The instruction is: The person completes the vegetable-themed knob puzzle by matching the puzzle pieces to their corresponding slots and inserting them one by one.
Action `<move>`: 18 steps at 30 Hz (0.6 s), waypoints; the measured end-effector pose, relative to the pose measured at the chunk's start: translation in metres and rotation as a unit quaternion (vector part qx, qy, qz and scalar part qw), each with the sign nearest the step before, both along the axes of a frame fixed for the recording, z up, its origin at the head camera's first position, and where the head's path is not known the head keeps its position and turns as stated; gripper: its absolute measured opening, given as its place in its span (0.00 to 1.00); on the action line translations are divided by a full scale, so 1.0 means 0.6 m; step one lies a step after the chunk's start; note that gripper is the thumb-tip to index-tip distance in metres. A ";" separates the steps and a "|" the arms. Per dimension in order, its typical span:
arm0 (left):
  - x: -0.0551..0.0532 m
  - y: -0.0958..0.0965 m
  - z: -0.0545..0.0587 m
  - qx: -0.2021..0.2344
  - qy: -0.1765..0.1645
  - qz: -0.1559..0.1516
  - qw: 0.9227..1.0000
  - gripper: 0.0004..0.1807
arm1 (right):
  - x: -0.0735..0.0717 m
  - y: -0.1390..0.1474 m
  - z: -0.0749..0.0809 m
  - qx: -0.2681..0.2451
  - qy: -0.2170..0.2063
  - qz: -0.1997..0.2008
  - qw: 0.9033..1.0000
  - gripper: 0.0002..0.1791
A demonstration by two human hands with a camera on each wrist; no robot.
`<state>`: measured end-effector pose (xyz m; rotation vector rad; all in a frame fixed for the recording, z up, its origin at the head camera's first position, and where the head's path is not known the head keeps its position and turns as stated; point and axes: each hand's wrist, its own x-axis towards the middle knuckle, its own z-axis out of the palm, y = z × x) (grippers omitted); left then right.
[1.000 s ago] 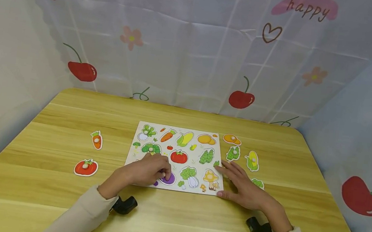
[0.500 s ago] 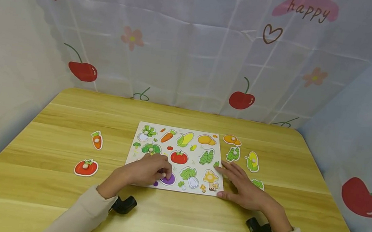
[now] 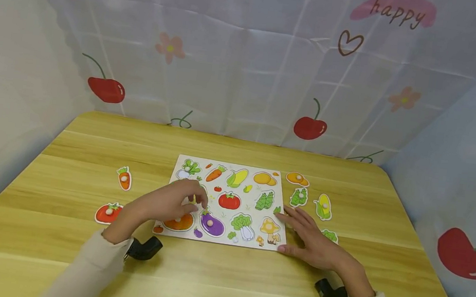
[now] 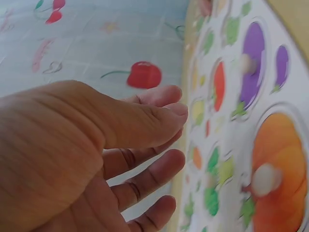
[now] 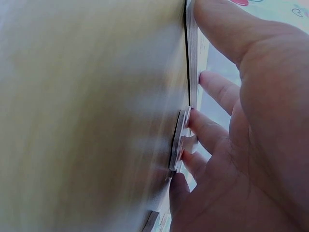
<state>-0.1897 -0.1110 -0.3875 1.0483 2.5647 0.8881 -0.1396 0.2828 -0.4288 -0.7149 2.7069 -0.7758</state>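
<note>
A vegetable puzzle board (image 3: 255,166) lies on the table, its pieces fitted with small round knobs. My left hand (image 3: 174,202) hovers over its left part with fingers loosely bent and nothing between them, as the left wrist view also shows. Just right of those fingertips the eggplant piece (image 3: 216,228) lies in its slot. Below the hand is the pumpkin piece (image 4: 280,159), also in its slot. My right hand (image 3: 313,240) rests spread at the board's right edge, thumb and index finger on it. In the right wrist view, other fingers touch a knobbed piece (image 5: 180,137) beside the board.
Left of the board lie a carrot piece (image 3: 124,178) and a tomato piece (image 3: 107,213), partly behind my left wrist. To the right are a potato piece (image 3: 294,178), a green asparagus-like piece (image 3: 298,197), a corn piece (image 3: 322,207) and a leafy green piece (image 3: 330,235).
My left hand has let go of the eggplant piece's knob and lifted up and to the left, uncovering the eggplant and part of the pumpkin. The right hand has stayed in place.
</note>
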 end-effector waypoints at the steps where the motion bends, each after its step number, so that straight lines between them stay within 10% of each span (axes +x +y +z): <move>1: -0.002 -0.008 0.003 0.008 0.003 0.002 1.000 0.06 | 0.000 0.000 0.000 0.000 0.000 0.000 1.000 0.41; 18: -0.022 -0.114 0.032 0.037 0.025 0.113 0.993 0.06 | 0.001 -0.002 0.001 -0.001 0.002 0.001 1.000 0.41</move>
